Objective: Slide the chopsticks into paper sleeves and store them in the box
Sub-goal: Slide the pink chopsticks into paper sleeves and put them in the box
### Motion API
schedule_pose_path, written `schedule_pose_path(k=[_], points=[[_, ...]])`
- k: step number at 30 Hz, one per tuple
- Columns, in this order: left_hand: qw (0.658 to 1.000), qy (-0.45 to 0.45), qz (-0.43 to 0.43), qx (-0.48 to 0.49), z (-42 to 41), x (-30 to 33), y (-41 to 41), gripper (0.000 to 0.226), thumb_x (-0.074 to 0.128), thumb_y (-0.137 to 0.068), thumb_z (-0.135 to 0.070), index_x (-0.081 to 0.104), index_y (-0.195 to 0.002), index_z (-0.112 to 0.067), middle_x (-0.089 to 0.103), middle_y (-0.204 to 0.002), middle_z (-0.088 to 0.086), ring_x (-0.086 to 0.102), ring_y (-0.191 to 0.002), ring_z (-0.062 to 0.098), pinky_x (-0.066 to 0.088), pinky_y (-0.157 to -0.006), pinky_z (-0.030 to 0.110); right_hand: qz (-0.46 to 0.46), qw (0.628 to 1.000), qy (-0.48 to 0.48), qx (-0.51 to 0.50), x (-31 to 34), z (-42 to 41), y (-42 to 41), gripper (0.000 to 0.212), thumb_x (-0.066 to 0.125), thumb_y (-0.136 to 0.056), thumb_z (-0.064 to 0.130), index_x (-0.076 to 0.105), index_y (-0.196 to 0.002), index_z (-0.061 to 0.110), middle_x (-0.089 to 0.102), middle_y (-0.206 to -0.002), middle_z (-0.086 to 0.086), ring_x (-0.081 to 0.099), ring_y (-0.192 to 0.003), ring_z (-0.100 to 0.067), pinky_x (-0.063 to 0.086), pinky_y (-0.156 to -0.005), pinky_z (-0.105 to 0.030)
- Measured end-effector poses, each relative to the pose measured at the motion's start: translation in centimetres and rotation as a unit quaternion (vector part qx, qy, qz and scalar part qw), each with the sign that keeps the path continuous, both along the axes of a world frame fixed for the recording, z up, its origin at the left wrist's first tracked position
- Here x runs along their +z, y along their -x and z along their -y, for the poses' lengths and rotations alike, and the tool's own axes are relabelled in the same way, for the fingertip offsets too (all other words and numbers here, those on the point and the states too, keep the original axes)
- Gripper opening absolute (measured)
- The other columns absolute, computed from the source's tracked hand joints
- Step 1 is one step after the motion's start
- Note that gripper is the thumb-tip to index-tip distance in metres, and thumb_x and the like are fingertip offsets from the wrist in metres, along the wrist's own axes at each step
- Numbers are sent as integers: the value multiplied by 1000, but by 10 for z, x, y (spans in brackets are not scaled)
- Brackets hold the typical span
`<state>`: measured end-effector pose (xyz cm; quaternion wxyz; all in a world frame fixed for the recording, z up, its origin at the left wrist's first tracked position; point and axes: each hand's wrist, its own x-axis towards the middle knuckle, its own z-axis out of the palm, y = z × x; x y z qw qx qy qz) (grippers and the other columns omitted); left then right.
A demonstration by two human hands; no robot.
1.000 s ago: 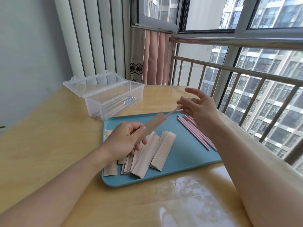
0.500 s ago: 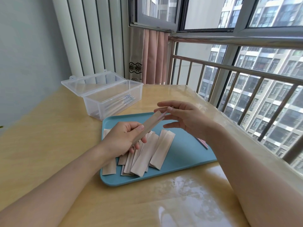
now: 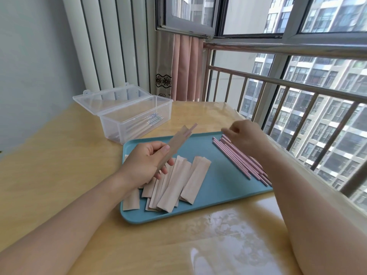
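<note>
From the head camera, the left hand grips a paper sleeve near its lower end, holding it tilted up above the blue tray. One pink chopstick tip sticks out of the sleeve's open mouth. The right hand hangs over the far ends of the loose pink chopsticks along the tray's right side, fingers loosely curled; I cannot tell whether it already pinches one. Empty sleeves lie fanned on the tray's left half. The clear box stands open on the tabletop behind the tray, with some sleeved sets inside.

Judging from this, a second stick has yet to go in. The sleeve is held by one end only, so it may sag or its mouth may close, and a stick could catch the paper edge and crumple or tear it. Tilted more steeply the other way, the inserted chopstick could slide out. Picking from the tight row might also roll neighbouring sticks toward the tray's edge.
</note>
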<state>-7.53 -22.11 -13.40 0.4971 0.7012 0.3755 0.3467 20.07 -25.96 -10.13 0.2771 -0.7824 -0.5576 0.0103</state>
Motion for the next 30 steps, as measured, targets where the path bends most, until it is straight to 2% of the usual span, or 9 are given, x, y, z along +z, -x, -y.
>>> schedule_pose_path(k=[4, 7, 12, 15, 18, 20, 22, 25, 30], points=[[999, 42, 23, -9, 1, 0, -1, 23, 48, -104, -23, 67, -106, -9, 71, -79, 5, 63, -61, 11, 54, -55, 25, 49, 980, 188, -42, -10, 2, -8, 45, 83, -75, 46, 71, -80, 3, 67, -74, -10, 59, -69, -22, 48, -63, -33], [998, 53, 28, -18, 1, 2, -1, 23, 48, -104, -22, 66, -106, -8, 71, -79, 4, 63, -62, 10, 54, -56, 26, 63, 977, 196, -46, -9, -2, -1, 41, 83, -76, 44, 70, -87, 8, 70, -82, -9, 64, -78, -25, 55, -72, -38], [999, 30, 3, -16, 3, 2, -1, 22, 49, -104, -21, 68, -102, -9, 71, -79, 5, 61, -56, 7, 51, -50, 21, 95, 975, 198, -25, -10, -1, 5, 42, 71, -86, 32, 47, -60, 10, 43, -56, -4, 38, -51, -19, 31, -49, -28], [1000, 13, -11, -16, 2, 1, -1, 22, 50, -103, -19, 68, -101, -8, 72, -77, 3, 61, -56, 8, 51, -49, 21, 93, 982, 165, -15, -7, 1, 7, 38, 69, -87, 27, 52, -60, 7, 45, -56, -5, 37, -51, -18, 30, -49, -26], [1000, 10, -14, -11, 1, 0, 0, 21, 51, -103, -20, 69, -101, -9, 73, -77, 3, 62, -57, 9, 52, -50, 23, -171, 985, 31, 23, 5, 5, 10, 24, 62, -94, 15, 67, -75, 0, 59, -61, -8, 50, -52, -17, 43, -48, -24], [1000, 3, -19, -12, 0, -1, 0, 20, 51, -103, -20, 69, -102, -11, 74, -79, 4, 62, -58, 10, 53, -52, 23, -452, 884, -77, 92, 15, 9, 15, 17, 57, -96, 3, 65, -83, -5, 60, -64, -11, 55, -52, -17, 51, -48, -19], [1000, -5, -25, -16, 1, -2, 0, 20, 52, -103, -21, 70, -102, -13, 75, -81, 6, 63, -59, 11, 53, -53, 24, -590, 781, -146, 139, 20, 11, 21, 13, 57, -96, -1, 63, -87, -8, 63, -64, -12, 60, -51, -14, 56, -53, -16], [999, -12, -32, -25, 1, -2, 0, 20, 52, -103, -22, 70, -101, -14, 75, -84, 7, 63, -60, 11, 53, -53, 24, -641, 727, -189, 160, 19, 9, 28, 9, 55, -97, -2, 61, -94, -7, 69, -71, -16, 68, -57, -15, 60, -62, -19], [999, -12, -31, -35, 2, -2, 0, 20, 52, -102, -22, 71, -100, -16, 75, -84, 7, 63, -61, 11, 53, -54, 24, -608, 754, -199, 152, 14, 5, 31, 9, 54, -97, -3, 61, -91, -2, 72, -78, -18, 70, -59, -15, 58, -55, -17]])
